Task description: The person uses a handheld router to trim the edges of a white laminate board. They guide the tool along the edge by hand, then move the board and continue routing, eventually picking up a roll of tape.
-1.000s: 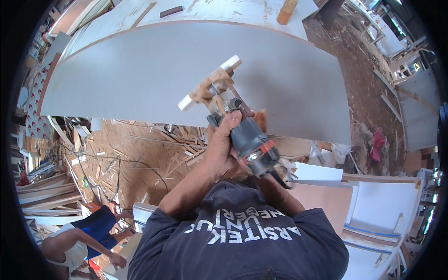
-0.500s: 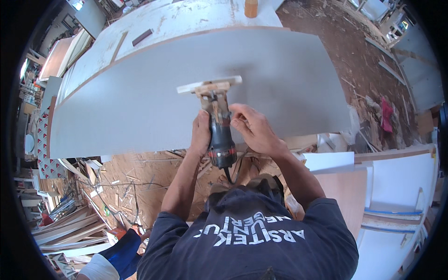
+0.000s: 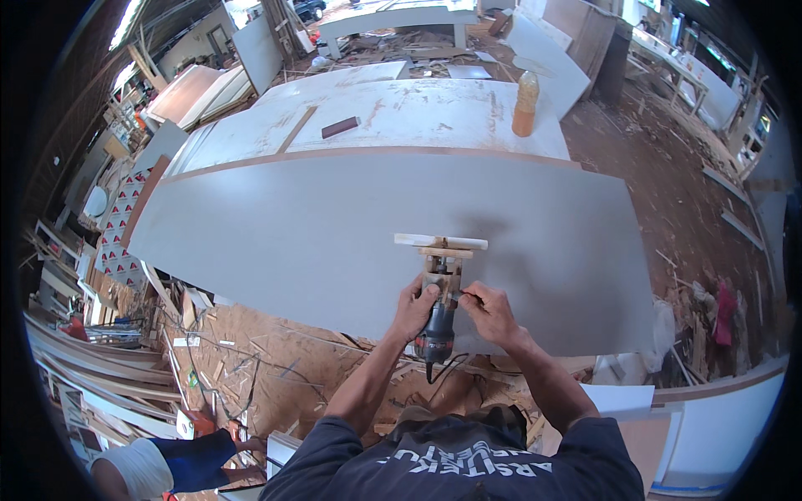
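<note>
A black trim router (image 3: 438, 321) is held above the near half of a large grey panel (image 3: 292, 217), its power cord hanging toward me. Its metal collar and a pale wooden base plate (image 3: 443, 252) with a white strip point away from me. My left hand (image 3: 413, 312) wraps round the router body from the left, thumb over the collar. On the other side my right hand (image 3: 493, 314) is closed, thumb and index finger pinched against the collar. Whatever small part sits between those fingertips is too small to make out.
Behind the grey panel lie white boards (image 3: 434, 121) bearing a dark red block (image 3: 341, 127) and a bottle of orange-brown liquid (image 3: 525, 113). Wood strips (image 3: 109, 359) are piled at the left. Another person (image 3: 188, 463) is at the lower left. Offcuts and a cord litter the floor.
The view has tilted up, showing more of the workshop behind. My right fingers, looser and more spread before, have closed against the router's collar. My left hand keeps its grip.
</note>
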Demonstrator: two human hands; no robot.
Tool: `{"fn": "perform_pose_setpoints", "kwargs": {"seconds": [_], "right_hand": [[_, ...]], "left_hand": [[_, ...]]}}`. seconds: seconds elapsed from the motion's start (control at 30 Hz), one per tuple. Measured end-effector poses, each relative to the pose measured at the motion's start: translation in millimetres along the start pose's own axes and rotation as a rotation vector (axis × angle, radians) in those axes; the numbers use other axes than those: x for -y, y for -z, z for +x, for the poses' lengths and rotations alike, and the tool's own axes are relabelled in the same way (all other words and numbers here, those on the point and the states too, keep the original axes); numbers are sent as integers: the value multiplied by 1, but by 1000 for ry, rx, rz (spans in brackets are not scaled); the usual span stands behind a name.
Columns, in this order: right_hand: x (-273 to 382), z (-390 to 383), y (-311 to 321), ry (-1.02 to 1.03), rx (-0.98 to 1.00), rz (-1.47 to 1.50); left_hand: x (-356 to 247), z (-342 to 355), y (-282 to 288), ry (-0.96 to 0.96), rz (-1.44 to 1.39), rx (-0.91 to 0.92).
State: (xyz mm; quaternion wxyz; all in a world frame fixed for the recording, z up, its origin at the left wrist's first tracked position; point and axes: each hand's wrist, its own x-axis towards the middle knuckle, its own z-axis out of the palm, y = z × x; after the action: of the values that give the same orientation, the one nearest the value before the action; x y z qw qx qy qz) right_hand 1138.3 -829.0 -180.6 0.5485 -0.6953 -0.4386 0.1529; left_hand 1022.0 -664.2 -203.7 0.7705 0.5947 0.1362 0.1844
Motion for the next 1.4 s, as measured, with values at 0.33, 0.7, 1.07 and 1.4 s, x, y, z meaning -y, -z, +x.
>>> {"fn": "perform_pose_setpoints", "kwargs": {"seconds": [0.33, 0.7, 1.07, 1.4], "right_hand": [[-36, -50, 4, -217, -214, 17], [-103, -254, -18, -868, -98, -92], [-223, -217, -92, -1010, -691, 820], [-230, -123, -107, -921, -1004, 1264]], "left_hand": [[-7, 71, 20, -31, 182, -160], [23, 119, 42, 85, 622, -410], [16, 97, 61, -12, 724, -239], [18, 34, 77, 322, 781, -26]]}}
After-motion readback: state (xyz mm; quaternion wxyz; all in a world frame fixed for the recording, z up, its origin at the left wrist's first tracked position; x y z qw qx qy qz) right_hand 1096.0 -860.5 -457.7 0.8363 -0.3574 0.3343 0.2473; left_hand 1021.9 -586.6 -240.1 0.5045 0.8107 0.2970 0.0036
